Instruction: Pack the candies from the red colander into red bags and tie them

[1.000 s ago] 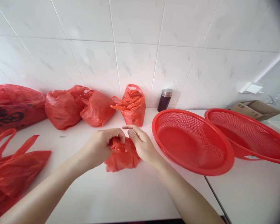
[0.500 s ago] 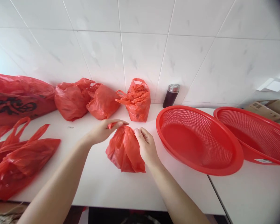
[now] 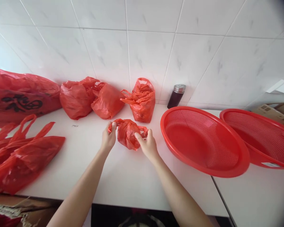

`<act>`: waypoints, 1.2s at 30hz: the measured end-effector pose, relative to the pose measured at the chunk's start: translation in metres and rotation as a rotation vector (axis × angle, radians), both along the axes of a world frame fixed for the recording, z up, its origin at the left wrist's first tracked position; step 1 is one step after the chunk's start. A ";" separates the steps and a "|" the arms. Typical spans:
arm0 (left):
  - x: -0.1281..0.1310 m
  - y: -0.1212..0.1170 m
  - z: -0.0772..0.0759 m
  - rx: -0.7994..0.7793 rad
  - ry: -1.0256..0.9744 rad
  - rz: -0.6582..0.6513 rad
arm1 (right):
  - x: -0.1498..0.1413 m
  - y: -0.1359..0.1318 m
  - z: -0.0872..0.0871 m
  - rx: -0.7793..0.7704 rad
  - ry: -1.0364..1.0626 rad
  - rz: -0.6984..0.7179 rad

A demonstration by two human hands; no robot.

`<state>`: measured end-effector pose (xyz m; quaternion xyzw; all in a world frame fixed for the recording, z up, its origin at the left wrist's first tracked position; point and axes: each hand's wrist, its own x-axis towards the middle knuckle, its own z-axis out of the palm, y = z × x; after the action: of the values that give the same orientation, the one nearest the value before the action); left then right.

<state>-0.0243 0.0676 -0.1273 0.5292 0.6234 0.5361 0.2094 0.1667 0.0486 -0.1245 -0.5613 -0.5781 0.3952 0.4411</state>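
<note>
A small red plastic bag is bunched up between my two hands near the middle of the white table. My left hand pinches one of its handles at the left side. On the right, my right hand grips the other handle, its thumb pressed toward the bag's body. What the bag contains is hidden. Just behind it stands another filled red bag with its handles up, close to the tiled wall.
Two filled red bags and a large printed red bag line the wall at left. More red bags lie at front left. Red perforated baskets, a dark flask and a cardboard box are at right.
The bag between my hands has gone from a wide, hanging shape to a smaller bundle farther back. My hands now hold its handles out to either side. The view shifted slightly.
</note>
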 end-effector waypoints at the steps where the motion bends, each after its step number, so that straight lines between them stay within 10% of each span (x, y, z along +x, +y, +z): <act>1: 0.005 0.004 0.000 0.001 0.031 -0.003 | -0.004 0.001 -0.002 0.001 -0.060 0.004; 14: 0.000 -0.002 0.030 -0.063 0.366 -0.127 | 0.031 0.024 -0.025 -0.001 -0.066 -0.049; 36: -0.023 0.024 -0.005 -0.316 0.494 -0.015 | 0.016 0.028 -0.033 0.142 -0.258 0.141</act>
<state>-0.0472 0.0916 -0.1323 0.6092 0.7273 0.2859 0.1352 0.1830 0.0761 -0.1574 -0.5326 -0.6945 0.3080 0.3730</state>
